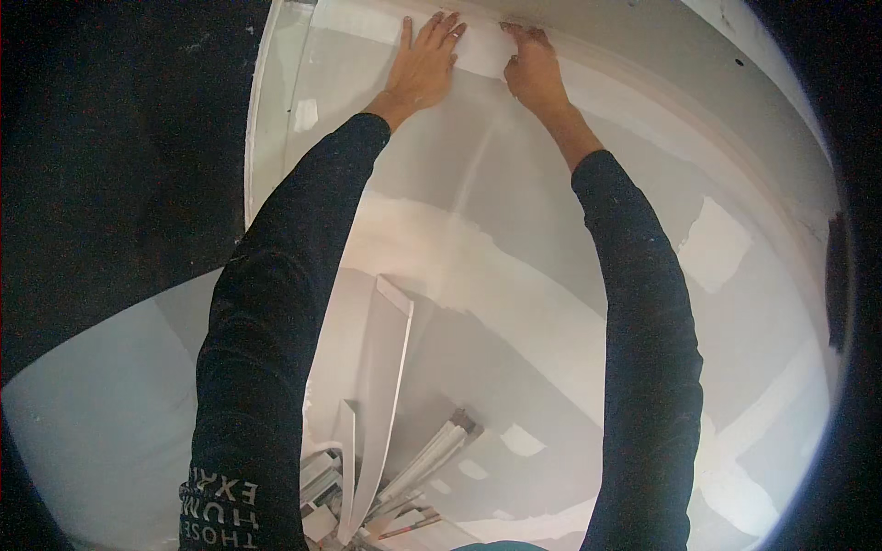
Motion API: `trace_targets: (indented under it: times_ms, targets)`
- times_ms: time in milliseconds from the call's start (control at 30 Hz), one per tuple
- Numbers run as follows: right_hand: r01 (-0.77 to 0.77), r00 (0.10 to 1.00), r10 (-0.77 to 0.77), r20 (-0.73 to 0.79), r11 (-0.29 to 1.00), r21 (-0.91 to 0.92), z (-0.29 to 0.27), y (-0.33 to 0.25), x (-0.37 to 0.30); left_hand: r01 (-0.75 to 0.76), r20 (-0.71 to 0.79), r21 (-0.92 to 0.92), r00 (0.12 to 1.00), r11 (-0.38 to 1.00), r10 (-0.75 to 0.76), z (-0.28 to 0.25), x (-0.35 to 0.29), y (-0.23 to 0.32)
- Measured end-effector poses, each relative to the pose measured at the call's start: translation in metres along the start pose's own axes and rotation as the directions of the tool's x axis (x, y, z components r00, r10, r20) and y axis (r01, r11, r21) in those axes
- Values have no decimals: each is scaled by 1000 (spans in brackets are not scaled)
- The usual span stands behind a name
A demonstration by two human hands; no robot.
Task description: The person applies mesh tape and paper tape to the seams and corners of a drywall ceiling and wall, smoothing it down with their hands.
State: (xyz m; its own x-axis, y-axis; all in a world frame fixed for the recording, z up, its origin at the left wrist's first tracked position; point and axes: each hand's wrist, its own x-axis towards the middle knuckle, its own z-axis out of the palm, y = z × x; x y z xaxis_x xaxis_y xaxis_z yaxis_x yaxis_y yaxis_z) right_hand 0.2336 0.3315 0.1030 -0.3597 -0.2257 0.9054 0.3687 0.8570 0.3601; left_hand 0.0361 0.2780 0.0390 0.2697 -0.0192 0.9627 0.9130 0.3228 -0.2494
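Both my arms, in dark sleeves, stretch up to the top of a drywall wall (542, 184). My left hand (424, 66) lies flat with its fingers spread, fingertips on a pale strip (354, 26) that runs along the upper joint. To its right, my right hand (536, 75) presses its fingertips against the same joint. Its index finger reaches up and left, the other fingers bend a little, and the thumb sits lower. I see nothing held in either hand. The fingertips are partly lost against the joint.
Long white angled trim pieces (390, 367) lean below, between my arms. Beside them lies a bundle of thin strips (439, 450) and other scraps. Pale filler patches (715, 243) mark the wall. A dark opening (119, 156) borders the wall's left edge.
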Motion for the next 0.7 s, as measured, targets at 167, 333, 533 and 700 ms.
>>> trace_targets:
  times_ms: [167,333,533,700]
  targets:
    - [21,996,-16,84,998,-51,-3,4,-4,18,-11,-4,1000,1000,-18,-5,5,6]
    - [139,988,-147,-51,980,-143,13,25,-1,59,-22,-24,998,998,-60,0,11,14]
    - [208,973,-224,-50,954,-217,9,24,-7,-54,-7,-56,999,997,54,3,5,23]
    - [158,987,-159,14,966,-204,0,11,-10,0,-2,-37,1000,999,0,7,7,29]
